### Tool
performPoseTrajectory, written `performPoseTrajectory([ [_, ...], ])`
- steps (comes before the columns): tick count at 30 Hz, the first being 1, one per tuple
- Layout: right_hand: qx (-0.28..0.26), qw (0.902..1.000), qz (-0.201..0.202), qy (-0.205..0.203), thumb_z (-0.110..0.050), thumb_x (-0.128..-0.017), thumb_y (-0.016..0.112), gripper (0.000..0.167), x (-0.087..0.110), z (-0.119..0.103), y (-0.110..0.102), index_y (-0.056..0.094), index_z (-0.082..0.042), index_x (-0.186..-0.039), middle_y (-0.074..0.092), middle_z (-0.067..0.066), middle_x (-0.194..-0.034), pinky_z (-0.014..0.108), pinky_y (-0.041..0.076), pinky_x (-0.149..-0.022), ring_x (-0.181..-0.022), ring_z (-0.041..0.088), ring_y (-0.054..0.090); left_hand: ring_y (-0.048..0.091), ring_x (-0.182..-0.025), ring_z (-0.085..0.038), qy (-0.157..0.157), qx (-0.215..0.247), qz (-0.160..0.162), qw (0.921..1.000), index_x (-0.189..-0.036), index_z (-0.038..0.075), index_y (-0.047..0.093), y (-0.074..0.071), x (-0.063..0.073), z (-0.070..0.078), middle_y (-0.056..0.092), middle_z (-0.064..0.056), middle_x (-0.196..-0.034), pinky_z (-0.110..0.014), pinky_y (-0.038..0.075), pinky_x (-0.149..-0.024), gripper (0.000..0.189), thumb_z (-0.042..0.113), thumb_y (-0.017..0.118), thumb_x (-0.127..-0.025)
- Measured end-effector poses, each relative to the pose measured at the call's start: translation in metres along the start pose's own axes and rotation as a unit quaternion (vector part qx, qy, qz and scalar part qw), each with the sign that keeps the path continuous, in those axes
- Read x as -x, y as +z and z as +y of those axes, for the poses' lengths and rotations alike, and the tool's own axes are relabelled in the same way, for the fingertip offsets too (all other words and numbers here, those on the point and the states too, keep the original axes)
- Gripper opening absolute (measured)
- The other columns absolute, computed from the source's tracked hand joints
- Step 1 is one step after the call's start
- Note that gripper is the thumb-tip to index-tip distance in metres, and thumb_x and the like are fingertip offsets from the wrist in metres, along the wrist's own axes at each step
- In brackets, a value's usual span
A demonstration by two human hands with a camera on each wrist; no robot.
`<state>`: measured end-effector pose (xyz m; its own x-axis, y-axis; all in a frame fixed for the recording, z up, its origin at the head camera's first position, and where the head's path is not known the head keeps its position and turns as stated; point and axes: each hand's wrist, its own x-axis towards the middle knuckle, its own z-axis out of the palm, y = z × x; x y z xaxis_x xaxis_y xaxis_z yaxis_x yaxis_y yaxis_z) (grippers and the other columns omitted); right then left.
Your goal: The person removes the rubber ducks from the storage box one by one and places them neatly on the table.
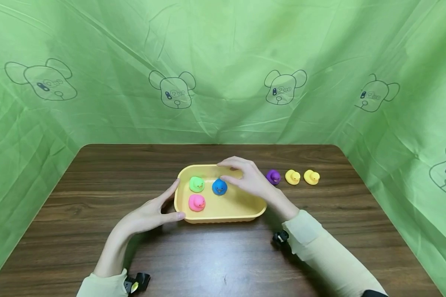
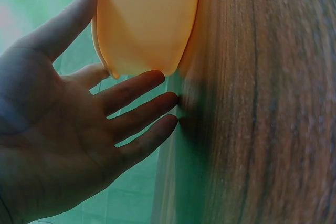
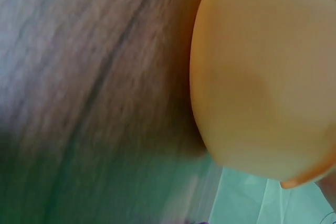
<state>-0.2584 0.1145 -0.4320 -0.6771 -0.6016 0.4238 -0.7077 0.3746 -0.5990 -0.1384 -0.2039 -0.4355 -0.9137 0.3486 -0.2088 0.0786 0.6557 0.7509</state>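
Note:
A yellow tray [image 1: 230, 208] stands on the table with a green rubber duck [image 1: 196, 184], a pink rubber duck [image 1: 197, 203] and a blue rubber duck [image 1: 219, 187] inside. My left hand [image 1: 148, 212] steadies the tray's left end, thumb at the near corner and index finger along the end. In the left wrist view its other fingers [image 2: 144, 114] stretch out, spread, beside the tray wall. Over the tray's right half hovers my right hand [image 1: 249, 177], thumb and fingertips apart. Its thumb tip is right by the blue duck's top. The right wrist view shows mostly the tray's outer wall [image 3: 262, 77].
To the right of the tray, a purple rubber duck [image 1: 273, 177] and two yellow rubber ducks, one nearer [image 1: 292, 177] and one farther right [image 1: 311, 177], stand in a row. Green cloth [image 1: 223, 119] with printed bear heads surrounds the wooden table [image 1: 223, 255] at the back and sides.

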Motion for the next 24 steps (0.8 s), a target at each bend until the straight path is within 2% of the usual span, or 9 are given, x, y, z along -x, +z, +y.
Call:
performPoseTrajectory([
  [13,0.017,0.9993,-0.017,0.029,-0.022,-0.089,0.082,0.037,0.000,-0.004,0.009,0.074,-0.012,-0.123,0.074,-0.001,-0.124,0.033,0.054,-0.108,-0.120,0.017,0.069,0.022,-0.158,-0.040,0.004,-0.002,0.002,1.0000,-0.167,0.031,0.006,-0.001,0.000,0.000,0.015,-0.006,-0.174,-0.065,0.025,-0.124,0.102,0.056,0.071,-0.092],
  [24,0.075,0.9956,-0.051,0.025,-0.025,-0.088,0.083,0.034,0.000,0.000,0.016,0.076,-0.013,-0.119,0.076,-0.003,-0.120,0.034,0.056,-0.102,-0.116,0.016,0.070,0.023,-0.158,-0.040,0.003,-0.003,0.001,1.0000,-0.167,0.033,0.005,0.000,0.000,-0.001,0.016,-0.007,-0.174,-0.065,0.026,-0.124,0.103,0.058,0.071,-0.092],
])
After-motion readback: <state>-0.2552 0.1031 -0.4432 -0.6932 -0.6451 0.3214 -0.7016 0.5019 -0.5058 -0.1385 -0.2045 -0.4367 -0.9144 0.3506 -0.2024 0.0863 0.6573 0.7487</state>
